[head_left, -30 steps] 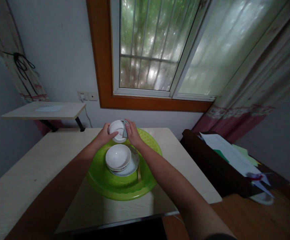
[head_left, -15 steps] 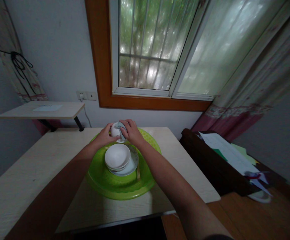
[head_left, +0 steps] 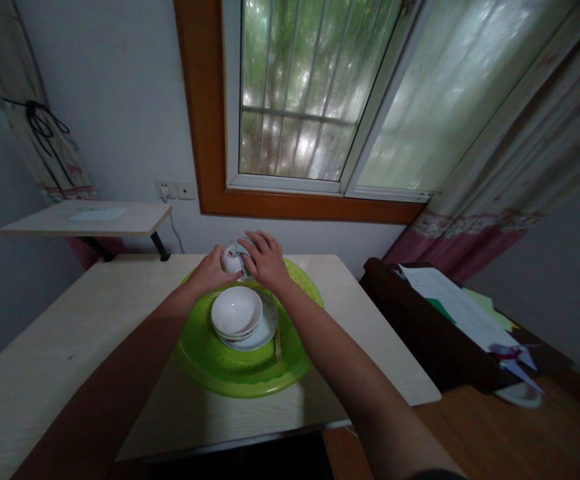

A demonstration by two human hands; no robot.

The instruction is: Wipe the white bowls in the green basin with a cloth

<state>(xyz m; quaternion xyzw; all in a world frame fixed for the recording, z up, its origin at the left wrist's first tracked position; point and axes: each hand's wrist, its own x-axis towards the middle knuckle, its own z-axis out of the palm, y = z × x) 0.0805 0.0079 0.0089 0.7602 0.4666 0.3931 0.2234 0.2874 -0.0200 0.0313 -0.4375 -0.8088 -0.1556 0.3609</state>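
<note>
Over the far side of a green plastic basin, my left hand grips a small white bowl tipped on its side. My right hand is closed over a pale grey-blue cloth and presses it against that bowl; its fingers cover most of the cloth. Nearer to me in the basin, a stack of white bowls rests on a white plate. Light wooden chopsticks lie to the right of the plate.
The basin stands on a pale wooden table. A raised shelf is at the back left, in front of a wall socket. Beyond the table's right edge is a dark box with papers on it.
My right hand has shifted slightly up and away over the bowl with the cloth, its fingers lifted a little. The left hand keeps its hold on the bowl.
</note>
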